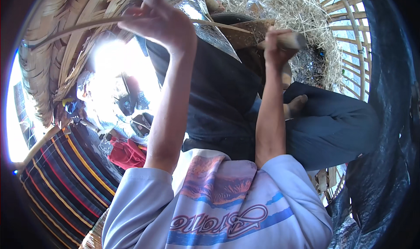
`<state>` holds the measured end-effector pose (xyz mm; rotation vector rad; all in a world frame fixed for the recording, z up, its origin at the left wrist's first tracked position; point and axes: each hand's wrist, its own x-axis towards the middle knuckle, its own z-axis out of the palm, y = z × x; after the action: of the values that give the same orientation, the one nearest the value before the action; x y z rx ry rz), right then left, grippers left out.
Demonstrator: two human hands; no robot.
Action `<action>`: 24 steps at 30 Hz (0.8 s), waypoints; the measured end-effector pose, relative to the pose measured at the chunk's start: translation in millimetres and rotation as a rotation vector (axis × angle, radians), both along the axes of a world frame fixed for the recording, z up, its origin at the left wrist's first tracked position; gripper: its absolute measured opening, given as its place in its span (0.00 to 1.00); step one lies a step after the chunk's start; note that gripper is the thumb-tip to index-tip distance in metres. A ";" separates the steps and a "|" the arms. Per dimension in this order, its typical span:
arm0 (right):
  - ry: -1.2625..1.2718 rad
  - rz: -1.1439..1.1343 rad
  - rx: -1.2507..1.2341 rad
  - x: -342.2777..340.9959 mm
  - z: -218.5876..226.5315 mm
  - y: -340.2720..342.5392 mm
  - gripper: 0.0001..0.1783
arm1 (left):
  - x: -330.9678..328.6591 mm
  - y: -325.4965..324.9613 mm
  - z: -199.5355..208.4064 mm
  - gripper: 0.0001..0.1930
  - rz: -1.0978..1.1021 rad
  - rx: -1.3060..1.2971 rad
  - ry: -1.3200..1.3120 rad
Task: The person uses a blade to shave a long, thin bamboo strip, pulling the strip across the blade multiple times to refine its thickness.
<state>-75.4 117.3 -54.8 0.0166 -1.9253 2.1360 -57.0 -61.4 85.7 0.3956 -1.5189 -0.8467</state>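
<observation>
My left hand [164, 23] is raised at the upper left, with a long, thin bamboo strip [83, 26] running across its fingers. Some of those fingers stretch outward while the hand bears the strip. The strip bends down toward the left and reaches over my lap on the right, ending near my right hand [278, 50]. That hand is closed around a thick, rounded wooden handle [294, 40], whose blunt end points right. Whatever is fixed to the handle's other end cannot be made out. A brown, worn surface [238, 35] lies between the two hands.
My dark-trousered legs [223, 82] are folded beneath my arms. Dry straw [284, 4] lies ahead, beside a slatted bamboo wall [361, 43]. Dark plastic sheeting [389, 117] hangs at the right. A striped cloth [65, 183] and a red cloth [127, 153] are at the left.
</observation>
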 end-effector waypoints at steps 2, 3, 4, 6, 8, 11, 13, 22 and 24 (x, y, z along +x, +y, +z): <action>0.039 0.039 -0.166 2.9 32.7 6.9 0.06 | -0.3 7.1 8.5 0.15 0.168 0.105 -0.215; 0.039 0.025 -0.205 1.8 38.4 5.8 0.06 | -7.2 12.5 13.8 0.14 0.055 0.093 -0.109; 0.039 0.012 -0.245 0.4 40.4 3.2 0.07 | -11.9 16.0 16.2 0.14 -0.057 0.080 -0.002; 0.233 -0.042 0.402 6.3 -11.0 5.9 0.07 | -19.4 26.4 9.0 0.14 -0.017 0.132 -0.057; 0.195 -0.030 0.302 -12.6 -26.3 -0.1 0.07 | -28.3 32.0 9.8 0.15 -0.105 0.183 -0.080; -0.076 -0.036 -0.032 -9.2 -16.7 4.8 0.05 | -35.9 46.6 17.2 0.13 0.007 0.068 -0.135; -0.122 -0.116 -0.151 -9.3 29.7 4.4 0.06 | -39.1 27.3 6.8 0.12 0.051 -0.069 -0.139; -0.111 -0.123 -0.029 -8.9 -22.9 -2.2 0.08 | -47.5 49.7 19.2 0.12 -0.041 0.023 -0.140; -0.179 -0.195 -0.243 -12.2 5.0 7.5 0.08 | -44.2 48.4 21.8 0.12 -0.096 0.189 -0.132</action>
<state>-87.6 124.8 -49.8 -0.4044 -1.6617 2.2840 -101.3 -13.0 107.5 0.5295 -1.5945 -1.0622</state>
